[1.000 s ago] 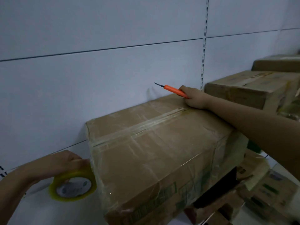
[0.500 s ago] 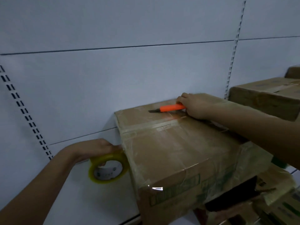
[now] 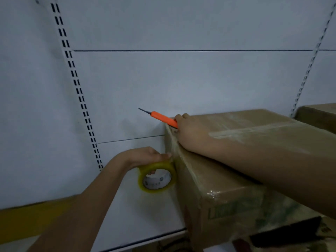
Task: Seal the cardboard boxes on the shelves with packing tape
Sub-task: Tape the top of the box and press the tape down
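Hands share the work: the left hand [image 3: 145, 157] grips the tape roll [image 3: 156, 177] against the box [image 3: 236, 179] at the shelf's edge, the right hand [image 3: 190, 131] clutches a knife [image 3: 161, 118], likely to cut.

Left grip [image 3: 145, 157] curled, arm low; right grip [image 3: 190, 132] fisted, forearm stretched across from the right

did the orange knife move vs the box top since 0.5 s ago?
Yes. The orange knife then lay across the box top; now it is lifted, blade out past the box's left edge toward the wall, held in the right hand.
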`<action>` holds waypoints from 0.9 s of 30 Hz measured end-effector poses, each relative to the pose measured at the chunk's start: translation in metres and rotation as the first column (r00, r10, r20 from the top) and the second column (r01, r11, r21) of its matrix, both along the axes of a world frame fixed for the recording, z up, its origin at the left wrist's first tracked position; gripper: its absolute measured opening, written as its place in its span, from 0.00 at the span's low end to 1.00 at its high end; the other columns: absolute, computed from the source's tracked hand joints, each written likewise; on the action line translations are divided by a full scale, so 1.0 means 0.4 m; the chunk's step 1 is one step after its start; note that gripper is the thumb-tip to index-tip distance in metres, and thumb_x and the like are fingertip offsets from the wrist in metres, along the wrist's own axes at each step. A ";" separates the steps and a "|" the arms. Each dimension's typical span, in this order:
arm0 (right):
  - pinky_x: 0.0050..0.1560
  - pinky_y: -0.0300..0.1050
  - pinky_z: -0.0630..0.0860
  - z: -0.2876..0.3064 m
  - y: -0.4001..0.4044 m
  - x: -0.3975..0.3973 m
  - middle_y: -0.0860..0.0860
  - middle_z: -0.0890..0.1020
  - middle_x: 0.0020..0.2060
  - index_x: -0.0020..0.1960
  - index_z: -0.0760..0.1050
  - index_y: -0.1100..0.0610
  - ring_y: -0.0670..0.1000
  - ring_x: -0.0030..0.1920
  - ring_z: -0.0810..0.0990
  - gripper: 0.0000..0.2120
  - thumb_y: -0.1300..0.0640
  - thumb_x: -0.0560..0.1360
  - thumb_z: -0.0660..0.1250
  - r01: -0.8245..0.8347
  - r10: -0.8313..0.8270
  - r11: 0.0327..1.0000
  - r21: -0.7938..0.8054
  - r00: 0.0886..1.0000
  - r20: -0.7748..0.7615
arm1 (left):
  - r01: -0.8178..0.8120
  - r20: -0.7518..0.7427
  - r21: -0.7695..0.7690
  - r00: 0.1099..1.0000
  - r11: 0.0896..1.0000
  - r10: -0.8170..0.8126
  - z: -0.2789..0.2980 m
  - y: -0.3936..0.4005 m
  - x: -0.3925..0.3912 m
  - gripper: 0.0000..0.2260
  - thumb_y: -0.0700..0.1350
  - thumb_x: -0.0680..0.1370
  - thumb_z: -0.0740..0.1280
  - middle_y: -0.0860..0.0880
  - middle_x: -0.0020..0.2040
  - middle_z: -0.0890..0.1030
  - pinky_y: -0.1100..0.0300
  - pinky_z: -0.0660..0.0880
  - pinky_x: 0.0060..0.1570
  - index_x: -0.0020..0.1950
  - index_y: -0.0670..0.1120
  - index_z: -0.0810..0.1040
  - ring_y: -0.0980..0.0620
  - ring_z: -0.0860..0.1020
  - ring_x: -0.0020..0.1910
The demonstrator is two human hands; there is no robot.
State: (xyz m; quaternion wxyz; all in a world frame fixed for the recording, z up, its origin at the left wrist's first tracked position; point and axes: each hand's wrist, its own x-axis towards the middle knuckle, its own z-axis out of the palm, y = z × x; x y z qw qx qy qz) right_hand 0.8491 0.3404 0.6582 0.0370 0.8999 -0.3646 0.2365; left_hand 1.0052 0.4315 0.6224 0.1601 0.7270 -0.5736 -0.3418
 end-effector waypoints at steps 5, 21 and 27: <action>0.30 0.46 0.56 0.010 0.073 0.066 0.54 0.73 0.51 0.60 0.68 0.57 0.50 0.33 0.62 0.10 0.60 0.79 0.59 -0.077 0.066 0.985 -0.154 0.995 -0.079 | -0.037 -0.064 -0.100 0.997 0.994 0.031 -0.033 0.019 0.011 0.22 0.69 0.76 0.62 0.49 0.42 0.86 0.54 0.82 0.51 0.50 0.52 0.82 0.53 0.84 0.38; 0.44 0.48 0.66 0.022 0.013 -0.001 0.54 0.78 0.49 0.56 0.72 0.55 0.58 0.49 0.78 0.13 0.47 0.78 0.63 -0.210 0.162 0.962 -0.176 0.954 -0.253 | -0.043 -0.530 -0.216 0.844 0.976 -0.080 -0.095 0.074 0.000 0.11 0.54 0.82 0.64 0.50 0.42 0.84 0.59 0.80 0.39 0.59 0.50 0.79 0.51 0.82 0.39; 0.34 0.51 0.74 0.059 0.093 -0.010 0.55 0.78 0.44 0.66 0.66 0.57 0.57 0.35 0.76 0.21 0.44 0.81 0.50 -0.074 0.057 0.976 -0.205 0.995 -0.085 | -0.077 -0.648 -0.239 0.755 0.968 -0.100 -0.124 0.061 -0.039 0.11 0.53 0.82 0.65 0.42 0.33 0.78 0.63 0.74 0.28 0.48 0.50 0.83 0.51 0.75 0.28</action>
